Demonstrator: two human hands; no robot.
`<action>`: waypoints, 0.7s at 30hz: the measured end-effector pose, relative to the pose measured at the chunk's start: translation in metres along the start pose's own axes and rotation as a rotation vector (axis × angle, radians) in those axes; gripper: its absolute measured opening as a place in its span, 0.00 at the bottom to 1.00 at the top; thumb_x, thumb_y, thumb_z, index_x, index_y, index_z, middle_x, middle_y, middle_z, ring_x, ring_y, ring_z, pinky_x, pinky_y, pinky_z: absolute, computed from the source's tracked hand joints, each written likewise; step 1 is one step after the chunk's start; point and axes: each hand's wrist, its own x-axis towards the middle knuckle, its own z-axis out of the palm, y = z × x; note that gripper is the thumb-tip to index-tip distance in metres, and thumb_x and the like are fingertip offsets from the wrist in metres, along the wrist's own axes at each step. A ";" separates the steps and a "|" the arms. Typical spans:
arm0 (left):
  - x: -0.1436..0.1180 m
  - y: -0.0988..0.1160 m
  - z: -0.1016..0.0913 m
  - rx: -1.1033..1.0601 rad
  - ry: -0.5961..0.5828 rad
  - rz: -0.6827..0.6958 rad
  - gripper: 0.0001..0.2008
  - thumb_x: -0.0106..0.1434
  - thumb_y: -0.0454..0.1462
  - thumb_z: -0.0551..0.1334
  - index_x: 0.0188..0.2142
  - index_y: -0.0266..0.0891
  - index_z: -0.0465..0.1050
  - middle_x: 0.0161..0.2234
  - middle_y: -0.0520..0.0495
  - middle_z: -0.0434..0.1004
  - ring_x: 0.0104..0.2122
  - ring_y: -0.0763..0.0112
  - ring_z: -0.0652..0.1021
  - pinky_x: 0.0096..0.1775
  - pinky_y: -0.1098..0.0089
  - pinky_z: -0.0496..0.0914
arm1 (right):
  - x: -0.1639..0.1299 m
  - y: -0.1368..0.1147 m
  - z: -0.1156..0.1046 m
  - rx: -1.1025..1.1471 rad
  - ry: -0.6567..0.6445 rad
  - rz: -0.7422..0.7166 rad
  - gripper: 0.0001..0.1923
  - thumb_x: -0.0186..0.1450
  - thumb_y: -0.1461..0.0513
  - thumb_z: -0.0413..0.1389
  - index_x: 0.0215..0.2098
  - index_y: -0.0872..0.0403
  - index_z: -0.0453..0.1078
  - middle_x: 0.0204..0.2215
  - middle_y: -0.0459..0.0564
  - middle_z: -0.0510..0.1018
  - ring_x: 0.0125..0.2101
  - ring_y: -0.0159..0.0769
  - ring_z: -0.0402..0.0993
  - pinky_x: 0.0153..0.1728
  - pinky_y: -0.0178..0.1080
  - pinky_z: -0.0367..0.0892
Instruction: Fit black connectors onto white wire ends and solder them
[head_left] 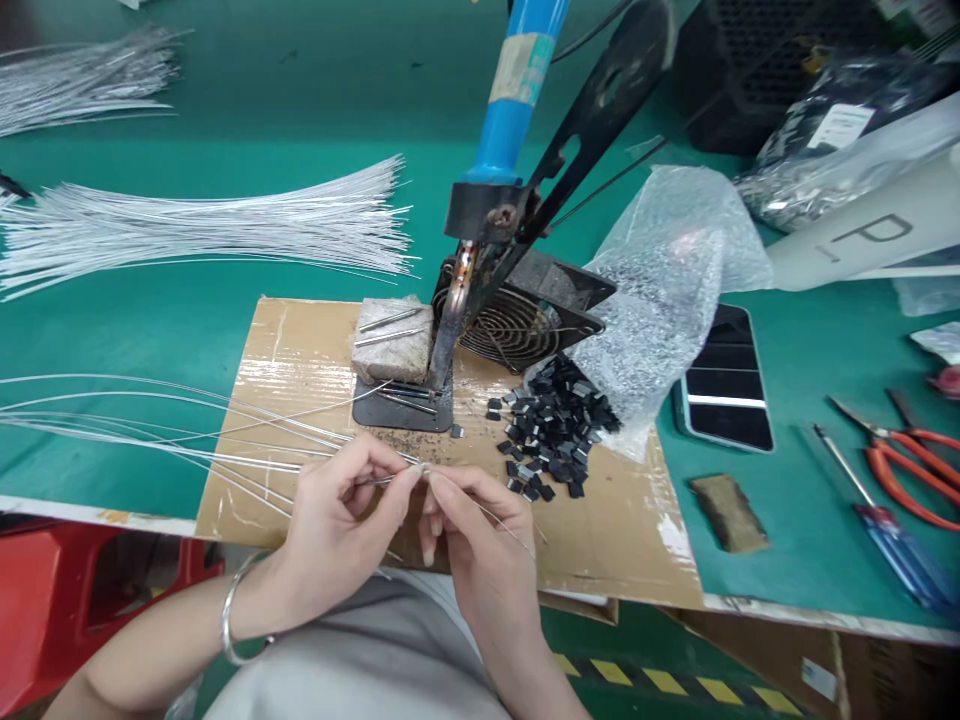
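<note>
Your left hand (341,505) and right hand (469,525) pinched one thin wire (225,460), fingertips touching; its long axis ran leftward.

A green table (225,330) carries a sheet of cardboard (622,520) at its near edge. On the cardboard's far side sits a grey block (394,345), and right of it a small fan (517,325) lies under a black stand (592,110) holding a blue-handled iron (517,90). Right of the fan is a bubble-wrap bag (667,290), with a phone (726,380) just beside it. Further right lie red-handled pliers (907,460), and nearer, a blue screwdriver (892,540). A brown pad (729,512) rests near the cardboard's right edge. Far left, two bundles of white wire (195,225) fan out. A red stool (52,600) stands below the table on the left.
</note>
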 end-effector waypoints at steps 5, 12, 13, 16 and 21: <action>0.000 0.000 0.000 0.007 0.009 -0.003 0.07 0.71 0.38 0.64 0.34 0.40 0.74 0.25 0.50 0.79 0.20 0.76 0.74 0.20 0.75 0.66 | -0.001 0.002 0.003 0.015 0.030 0.020 0.08 0.58 0.56 0.72 0.29 0.52 0.84 0.17 0.43 0.76 0.15 0.26 0.67 0.14 0.28 0.66; 0.000 -0.001 0.001 0.035 0.010 0.014 0.07 0.71 0.37 0.63 0.35 0.40 0.74 0.25 0.50 0.79 0.20 0.75 0.74 0.20 0.75 0.66 | -0.003 0.005 0.006 0.042 0.046 0.029 0.09 0.57 0.54 0.73 0.29 0.51 0.85 0.18 0.43 0.76 0.14 0.24 0.66 0.14 0.26 0.66; 0.000 -0.001 0.000 0.050 0.014 0.021 0.06 0.71 0.37 0.63 0.35 0.40 0.74 0.25 0.50 0.78 0.20 0.75 0.73 0.20 0.75 0.65 | -0.003 0.004 0.005 0.037 0.040 0.029 0.09 0.57 0.54 0.73 0.30 0.50 0.85 0.19 0.43 0.77 0.14 0.24 0.67 0.14 0.27 0.66; 0.001 -0.001 -0.003 0.131 0.014 0.056 0.05 0.71 0.36 0.63 0.36 0.40 0.75 0.25 0.52 0.77 0.20 0.76 0.71 0.21 0.74 0.63 | -0.002 -0.004 -0.003 0.013 0.046 -0.041 0.14 0.62 0.50 0.68 0.34 0.51 0.86 0.23 0.47 0.80 0.18 0.28 0.71 0.17 0.30 0.70; 0.005 0.003 -0.009 0.391 -0.092 0.212 0.04 0.71 0.34 0.63 0.38 0.39 0.76 0.22 0.54 0.73 0.21 0.74 0.69 0.26 0.70 0.64 | 0.003 -0.025 -0.037 -0.099 0.238 -0.337 0.26 0.67 0.43 0.58 0.33 0.54 0.86 0.22 0.52 0.80 0.20 0.33 0.74 0.18 0.35 0.72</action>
